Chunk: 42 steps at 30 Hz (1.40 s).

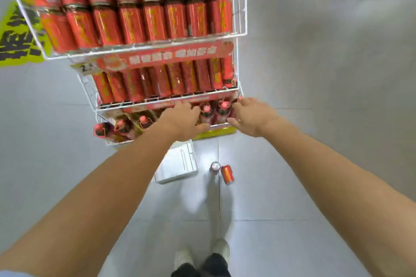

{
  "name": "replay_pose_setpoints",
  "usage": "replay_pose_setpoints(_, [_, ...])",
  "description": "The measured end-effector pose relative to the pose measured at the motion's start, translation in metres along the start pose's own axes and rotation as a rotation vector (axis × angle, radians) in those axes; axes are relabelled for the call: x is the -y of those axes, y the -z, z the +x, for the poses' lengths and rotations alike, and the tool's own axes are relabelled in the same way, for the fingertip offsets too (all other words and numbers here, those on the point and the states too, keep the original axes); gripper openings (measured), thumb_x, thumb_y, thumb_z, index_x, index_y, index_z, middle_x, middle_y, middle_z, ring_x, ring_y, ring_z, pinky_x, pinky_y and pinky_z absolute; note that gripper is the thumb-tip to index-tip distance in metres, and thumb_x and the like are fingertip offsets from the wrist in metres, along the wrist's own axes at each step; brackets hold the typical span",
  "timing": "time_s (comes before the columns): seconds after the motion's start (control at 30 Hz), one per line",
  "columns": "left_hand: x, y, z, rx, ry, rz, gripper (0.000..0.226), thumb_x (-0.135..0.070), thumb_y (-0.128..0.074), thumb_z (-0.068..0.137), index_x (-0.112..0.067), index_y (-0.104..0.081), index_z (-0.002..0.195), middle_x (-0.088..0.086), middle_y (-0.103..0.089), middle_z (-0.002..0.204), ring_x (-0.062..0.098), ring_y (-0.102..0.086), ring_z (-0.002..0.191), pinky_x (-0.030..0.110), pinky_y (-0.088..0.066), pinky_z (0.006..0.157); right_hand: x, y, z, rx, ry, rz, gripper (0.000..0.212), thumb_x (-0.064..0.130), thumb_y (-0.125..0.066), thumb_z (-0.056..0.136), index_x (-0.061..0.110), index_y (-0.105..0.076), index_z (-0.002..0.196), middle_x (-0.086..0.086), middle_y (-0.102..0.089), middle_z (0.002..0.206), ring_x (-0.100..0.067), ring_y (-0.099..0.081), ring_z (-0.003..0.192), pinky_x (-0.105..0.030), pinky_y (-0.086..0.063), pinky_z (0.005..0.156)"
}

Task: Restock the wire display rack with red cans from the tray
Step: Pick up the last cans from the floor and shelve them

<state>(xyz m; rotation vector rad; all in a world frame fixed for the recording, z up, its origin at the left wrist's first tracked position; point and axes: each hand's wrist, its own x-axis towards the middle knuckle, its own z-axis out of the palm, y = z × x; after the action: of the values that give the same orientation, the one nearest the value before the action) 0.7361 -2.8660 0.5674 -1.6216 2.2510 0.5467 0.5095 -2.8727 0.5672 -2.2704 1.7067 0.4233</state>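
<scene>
White wire display rack, upper centre: tiers packed edge to edge with red cans. Left hand flat, fingers spread, over red-capped bottles in the lowest tier. Right hand bent at that tier's right corner; grip unclear. Below centre: white tray, upright red can, toppled red can just beside. Open grey tiled floor at right.

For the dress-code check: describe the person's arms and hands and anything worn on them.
The left forearm and right forearm are bare. The left hand and right hand wear no gloves; no ring, watch or bracelet shows. The only clothing in view on the arms is a sliver of pale blue sleeve high on the left arm.
</scene>
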Motion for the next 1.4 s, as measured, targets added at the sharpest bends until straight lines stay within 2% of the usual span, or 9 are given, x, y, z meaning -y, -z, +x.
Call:
replay_pose_setpoints(0.23, [-0.016, -0.209, 0.069, 0.28, -0.037, -0.019, 0.072, -0.065, -0.038, 0.1, -0.013, -0.038, 0.15, 0.018, -0.042, 0.153, 0.036, -0.04, 0.143, 0.05, -0.041, 0.11, -0.022, -0.244, 0.009, 0.366, -0.081, 0.017, 0.057, 0.053, -0.036, 0.104, 0.012, -0.05, 0.141, -0.012, -0.049, 0.144, -0.032, -0.042, 0.138, -0.047, -0.043, 0.108])
replay_pose_setpoints(0.33, [-0.016, -0.272, 0.114, 0.288, -0.059, 0.031, 0.076, -0.066, -0.035, 0.1, -0.013, -0.033, 0.154, 0.017, -0.041, 0.155, 0.035, -0.04, 0.143, 0.047, -0.04, 0.111, -0.037, -0.319, 0.031, 0.427, -0.113, -0.008, 0.057, 0.054, -0.037, 0.103, 0.013, -0.048, 0.142, -0.012, -0.049, 0.143, -0.032, -0.043, 0.136, -0.046, -0.044, 0.107])
replay_pose_setpoints(0.6, [-0.015, -0.454, 0.242, 0.243, -0.126, 0.006, 0.073, -0.065, -0.041, 0.099, -0.015, -0.037, 0.152, 0.014, -0.045, 0.151, 0.034, -0.042, 0.14, 0.045, -0.042, 0.109, -0.059, -0.513, 0.126, 0.366, -0.177, 0.085, 0.058, 0.052, -0.034, 0.104, 0.013, -0.046, 0.146, -0.011, -0.051, 0.144, -0.031, -0.044, 0.136, -0.045, -0.045, 0.104])
replay_pose_setpoints(0.77, [-0.014, -0.57, 0.312, 0.184, -0.164, -0.032, 0.066, -0.063, -0.054, 0.093, -0.017, -0.044, 0.139, 0.009, -0.055, 0.133, 0.032, -0.054, 0.123, 0.043, -0.047, 0.092, -0.074, -0.632, 0.172, 0.328, -0.238, 0.117, 0.056, 0.053, -0.038, 0.104, 0.013, -0.046, 0.143, -0.011, -0.052, 0.142, -0.032, -0.046, 0.135, -0.045, -0.045, 0.103])
replay_pose_setpoints(0.93, [-0.014, -0.653, 0.34, 0.007, -0.202, -0.248, 0.054, -0.039, -0.066, 0.091, -0.017, -0.043, 0.134, 0.01, -0.053, 0.119, 0.034, -0.059, 0.107, 0.047, -0.054, 0.083, -0.07, -0.71, 0.197, 0.198, -0.306, 0.351, 0.056, 0.056, -0.057, 0.094, 0.009, -0.051, 0.125, -0.013, -0.063, 0.122, -0.035, -0.063, 0.111, -0.038, -0.047, 0.08])
replay_pose_setpoints(1.03, [-0.013, -0.675, 0.341, -0.117, -0.17, -0.44, 0.05, -0.033, -0.071, 0.088, -0.018, -0.048, 0.129, 0.008, -0.057, 0.111, 0.032, -0.058, 0.099, 0.041, -0.048, 0.079, -0.066, -0.727, 0.205, 0.113, -0.378, 0.486, 0.061, 0.057, -0.068, 0.086, 0.008, -0.051, 0.119, -0.015, -0.065, 0.116, -0.037, -0.066, 0.102, -0.039, -0.05, 0.079])
replay_pose_setpoints(1.17, [-0.012, -0.654, 0.322, -0.099, -0.085, -0.583, 0.057, -0.03, -0.081, 0.075, -0.019, -0.054, 0.124, 0.006, -0.064, 0.108, 0.029, -0.06, 0.099, 0.033, -0.037, 0.074, -0.058, -0.696, 0.188, 0.013, -0.394, 0.613, 0.061, 0.053, -0.073, 0.081, 0.009, -0.053, 0.119, -0.013, -0.069, 0.108, -0.036, -0.067, 0.096, -0.041, -0.055, 0.079])
replay_pose_setpoints(1.3, [-0.009, -0.559, 0.262, -0.11, -0.017, -0.737, 0.058, -0.029, -0.087, 0.066, -0.02, -0.059, 0.115, 0.003, -0.071, 0.102, 0.029, -0.066, 0.095, 0.042, -0.054, 0.081, -0.039, -0.595, 0.152, -0.1, -0.374, 0.7, 0.064, 0.045, -0.078, 0.077, 0.01, -0.054, 0.126, -0.011, -0.07, 0.113, -0.034, -0.067, 0.103, -0.04, -0.054, 0.084])
replay_pose_setpoints(1.4, [-0.007, -0.443, 0.201, -0.122, 0.049, -0.834, 0.058, -0.032, -0.088, 0.06, -0.03, -0.056, 0.109, -0.005, -0.073, 0.096, 0.022, -0.069, 0.088, 0.038, -0.058, 0.074, -0.025, -0.471, 0.119, -0.158, -0.324, 0.748, 0.067, 0.044, -0.081, 0.075, 0.016, -0.054, 0.13, -0.007, -0.07, 0.117, -0.029, -0.067, 0.106, -0.036, -0.052, 0.087])
